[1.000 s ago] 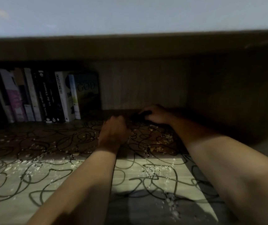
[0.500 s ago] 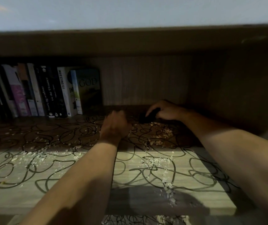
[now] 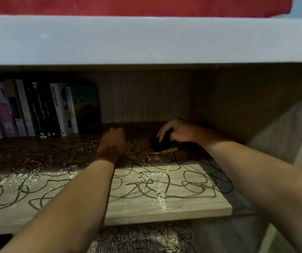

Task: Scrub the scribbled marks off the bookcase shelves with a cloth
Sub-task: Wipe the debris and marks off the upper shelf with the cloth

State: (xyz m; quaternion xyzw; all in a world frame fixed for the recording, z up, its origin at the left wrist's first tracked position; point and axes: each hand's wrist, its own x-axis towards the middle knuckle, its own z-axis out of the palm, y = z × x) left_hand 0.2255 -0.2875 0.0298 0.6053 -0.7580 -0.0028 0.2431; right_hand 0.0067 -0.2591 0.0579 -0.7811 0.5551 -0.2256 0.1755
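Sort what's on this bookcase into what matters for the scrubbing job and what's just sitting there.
Job:
- dark cloth, gripped by the right hand
- scribbled marks across the shelf
- left hand, fingers curled, resting on the shelf

Just there:
- row of books
- pale crumbs

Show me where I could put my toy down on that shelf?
Best spot: the shelf front, between the two forearms, though scribbles and crumbs cover it. Also the front left, below the books. Crowded: the back left with books, the back right where the right hand holds a dark cloth.
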